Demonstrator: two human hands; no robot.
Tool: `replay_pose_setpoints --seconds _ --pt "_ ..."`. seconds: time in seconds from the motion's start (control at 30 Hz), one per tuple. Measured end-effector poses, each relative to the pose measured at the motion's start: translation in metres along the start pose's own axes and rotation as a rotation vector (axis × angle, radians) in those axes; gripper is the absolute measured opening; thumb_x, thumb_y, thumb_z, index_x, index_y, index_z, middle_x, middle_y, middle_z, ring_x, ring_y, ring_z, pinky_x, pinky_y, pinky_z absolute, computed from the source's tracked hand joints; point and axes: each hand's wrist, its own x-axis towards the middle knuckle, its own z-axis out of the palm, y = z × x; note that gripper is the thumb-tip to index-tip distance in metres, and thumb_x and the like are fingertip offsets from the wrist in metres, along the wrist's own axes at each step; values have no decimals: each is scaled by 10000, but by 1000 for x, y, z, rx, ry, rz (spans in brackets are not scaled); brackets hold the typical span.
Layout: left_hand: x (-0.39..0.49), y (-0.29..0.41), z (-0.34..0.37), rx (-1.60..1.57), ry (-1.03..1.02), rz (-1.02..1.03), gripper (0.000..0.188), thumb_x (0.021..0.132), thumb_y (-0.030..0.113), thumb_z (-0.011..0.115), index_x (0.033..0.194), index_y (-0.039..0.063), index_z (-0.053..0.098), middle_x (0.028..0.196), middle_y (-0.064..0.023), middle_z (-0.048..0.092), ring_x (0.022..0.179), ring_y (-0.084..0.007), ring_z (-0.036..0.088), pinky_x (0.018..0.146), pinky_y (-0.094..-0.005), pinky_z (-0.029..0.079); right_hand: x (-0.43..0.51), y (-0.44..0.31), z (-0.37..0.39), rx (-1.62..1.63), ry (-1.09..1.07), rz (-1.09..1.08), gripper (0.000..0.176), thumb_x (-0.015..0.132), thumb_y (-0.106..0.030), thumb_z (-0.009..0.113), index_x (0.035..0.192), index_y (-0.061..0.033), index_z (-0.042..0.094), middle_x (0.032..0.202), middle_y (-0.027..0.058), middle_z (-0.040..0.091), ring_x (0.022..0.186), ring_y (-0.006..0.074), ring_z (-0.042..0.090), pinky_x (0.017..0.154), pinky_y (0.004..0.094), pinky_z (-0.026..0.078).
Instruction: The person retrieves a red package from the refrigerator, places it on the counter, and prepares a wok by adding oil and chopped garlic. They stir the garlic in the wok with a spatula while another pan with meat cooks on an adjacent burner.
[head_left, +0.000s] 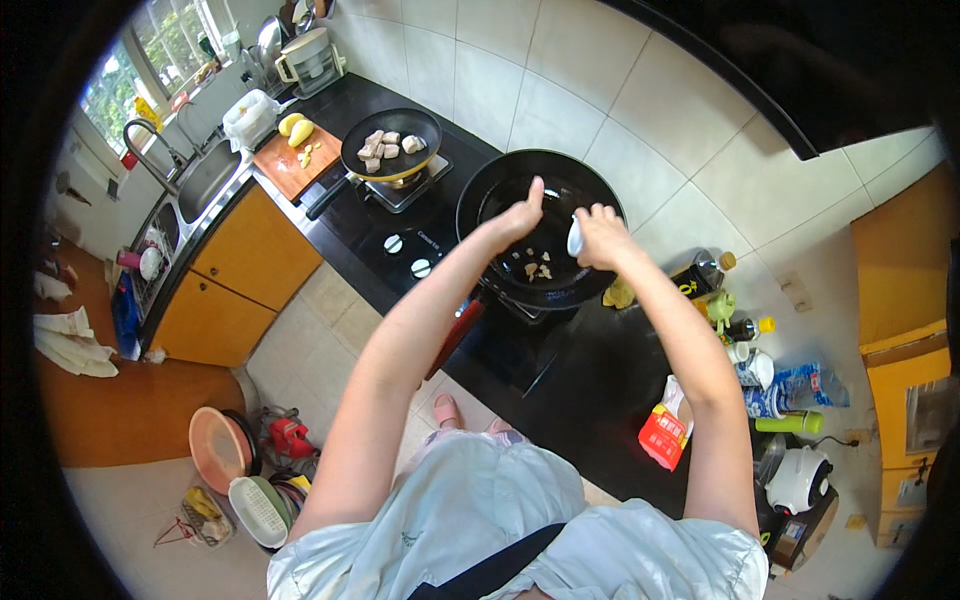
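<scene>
My right hand grips a small white bowl, tilted over the right side of a large black wok. Above the wok's left part, my left hand holds nothing, one finger or thumb pointing away from me. Small pale pieces, perhaps garlic or ginger, lie in the wok, whose surface has an oily shine. Its red handle reaches towards me, partly behind my left forearm. Left of it, a black frying pan with several chunks of pale meat rests on the other burner.
Beyond the pan lies a wooden cutting board with peeled potatoes, near a sink. Sauce bottles line the wall at right. A red-and-white packet lies beside my right forearm. A range hood overhangs the upper right.
</scene>
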Motion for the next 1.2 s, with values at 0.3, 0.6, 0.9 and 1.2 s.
replay_pose_setpoints --seconds 0.3,0.6,0.9,1.2 --pt "-93 33 -108 -57 -17 245 866 934 658 120 1320 -24 489 1379 -160 477 1324 -244 383 1117 -315 230 -153 69 -17 965 315 126 730 742 -218 748 1344 -30 380 1247 138 499 1177 208 479 1004 325 374" --pt "-144 -128 -157 237 494 62 360 900 279 600 1115 -9 627 1028 -120 676 954 -195 626 854 -320 485 -437 182 197 911 589 848 759 735 -189 754 1326 33 332 1248 152 424 1143 248 444 1005 364 346" --pt "-37 -218 -132 861 300 292 249 742 91 657 985 39 642 971 -181 635 984 -338 603 884 -404 480 -505 254 413 933 697 1209 800 696 -122 805 1271 29 270 1240 206 416 1141 285 466 997 393 379" --pt "-25 -219 -119 961 287 235 153 728 49 616 881 43 624 922 -153 623 923 -336 614 823 -401 500 -500 224 370 603 674 1118 970 719 -143 784 1437 36 157 1418 248 300 1289 343 364 1088 402 289"
